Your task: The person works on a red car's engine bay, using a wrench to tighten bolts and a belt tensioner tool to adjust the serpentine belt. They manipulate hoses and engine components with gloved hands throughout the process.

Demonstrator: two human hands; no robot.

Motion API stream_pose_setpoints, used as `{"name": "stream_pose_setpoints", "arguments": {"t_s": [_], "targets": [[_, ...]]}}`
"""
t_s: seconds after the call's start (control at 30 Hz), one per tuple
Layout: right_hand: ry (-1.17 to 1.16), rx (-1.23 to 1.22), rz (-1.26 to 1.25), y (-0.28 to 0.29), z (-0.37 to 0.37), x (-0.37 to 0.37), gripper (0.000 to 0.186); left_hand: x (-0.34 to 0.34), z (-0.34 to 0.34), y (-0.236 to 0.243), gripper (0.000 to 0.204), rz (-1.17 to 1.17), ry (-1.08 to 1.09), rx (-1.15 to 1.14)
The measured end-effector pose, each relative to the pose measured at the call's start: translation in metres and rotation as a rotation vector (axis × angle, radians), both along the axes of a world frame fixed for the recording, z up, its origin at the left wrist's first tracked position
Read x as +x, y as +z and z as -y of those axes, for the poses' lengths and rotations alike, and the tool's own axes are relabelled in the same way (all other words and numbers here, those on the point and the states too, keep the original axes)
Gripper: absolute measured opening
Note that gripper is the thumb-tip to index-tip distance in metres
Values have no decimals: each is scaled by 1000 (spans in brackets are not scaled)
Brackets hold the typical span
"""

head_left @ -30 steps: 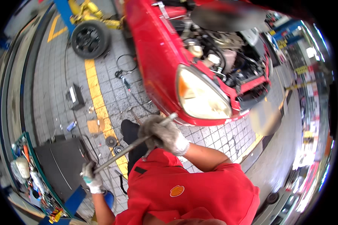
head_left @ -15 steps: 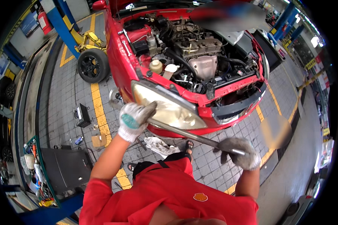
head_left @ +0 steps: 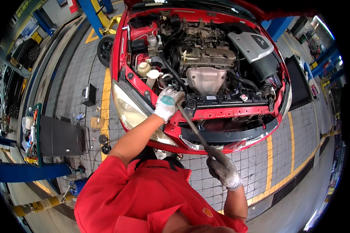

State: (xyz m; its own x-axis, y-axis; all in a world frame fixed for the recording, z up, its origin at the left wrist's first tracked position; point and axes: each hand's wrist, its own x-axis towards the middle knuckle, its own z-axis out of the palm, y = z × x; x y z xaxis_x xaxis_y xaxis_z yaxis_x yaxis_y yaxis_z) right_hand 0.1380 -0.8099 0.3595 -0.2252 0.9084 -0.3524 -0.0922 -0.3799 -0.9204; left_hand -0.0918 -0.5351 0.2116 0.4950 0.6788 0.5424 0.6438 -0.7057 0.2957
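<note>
Head view, what we hold: we grip a long metal bar [head_left: 196,130] with both gloved hands, one at each end.
Left hand [head_left: 167,103]: closed around the upper end of the bar, up at the front edge of the open engine bay, just beside the radiator support.
Right hand [head_left: 224,171]: closed around the lower end of the bar, out in front of the bumper and above the tiled floor [head_left: 229,155].
Bar position: it runs on a slant from the engine bay down and to our right, crossing the front of the red car [head_left: 206,112].
What has changed: a second ago we hold the bar well to the left of the car, beside the headlight, with our hands the other way about across the picture; half a second ago it lies nearly level below the headlight; now its upper end is among the engine parts.
What that means: we judge the bar has been swung round and brought to the engine, so the prying or levering work is only starting.
Engine bay: bonnet up, engine [head_left: 202,58] bare, white reservoir cap [head_left: 154,73] near our left hand.
Around us: loose wheel [head_left: 104,49] by the car's side, dark cabinet [head_left: 60,138] and a small black box [head_left: 89,95] on the floor to our left.
</note>
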Motion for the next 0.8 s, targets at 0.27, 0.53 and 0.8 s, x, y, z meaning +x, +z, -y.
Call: {"name": "stream_pose_setpoints", "arguments": {"t_s": [0.27, 0.53, 0.8], "targets": [[296, 457, 645, 34, -78, 2, 42, 16, -22, -35, 25, -3, 269, -313], [349, 373, 837, 71, -135, -63, 39, 7, -52, -60, 71, 512, 313, -716], [401, 260, 1062, 117, -181, -147, 37, 24, -88, -153, 31, 2344, -123, -1412]]}}
